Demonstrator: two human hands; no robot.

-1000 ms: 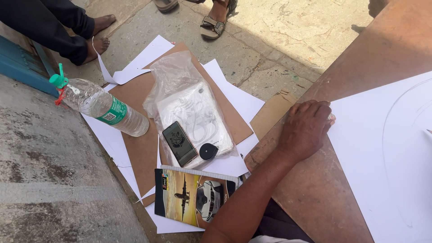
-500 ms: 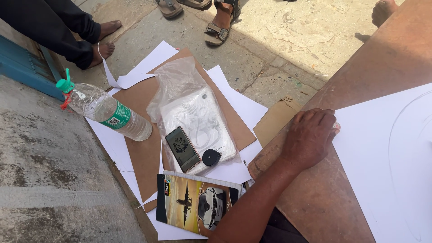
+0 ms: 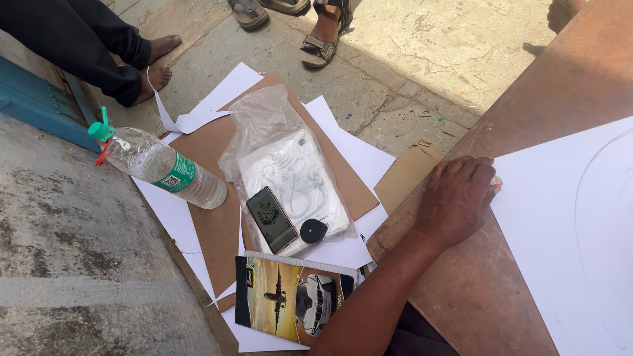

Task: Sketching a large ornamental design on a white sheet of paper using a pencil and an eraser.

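**Left hand resting at the sheet's edge on the brown board**

I am watching the left hand [image 3: 456, 201] lying palm-down on the brown board [image 3: 488, 290], its forearm coming up from the bottom of the view. The fingers [image 3: 476, 173] are lying together and curled slightly, reaching toward the near edge of the large white sheet [image 3: 567, 224], which is lying on the board to their right. The fingertips are meeting that edge; something small and pale is showing just under them, but I cannot tell what it is or whether they are pinching it. A thin curved pencil line is running across the sheet, well apart from the fingers. The right hand is not showing.

On the ground to the left, a plastic water bottle [image 3: 161, 168] is lying on loose white papers and brown cardboard [image 3: 217, 231]. Beside it a phone [image 3: 271, 219] and a small black round object [image 3: 314, 230] are sitting on a clear plastic bag. A notebook [image 3: 293, 300] is lying just below them, near the forearm. Other people's feet are showing at the top.
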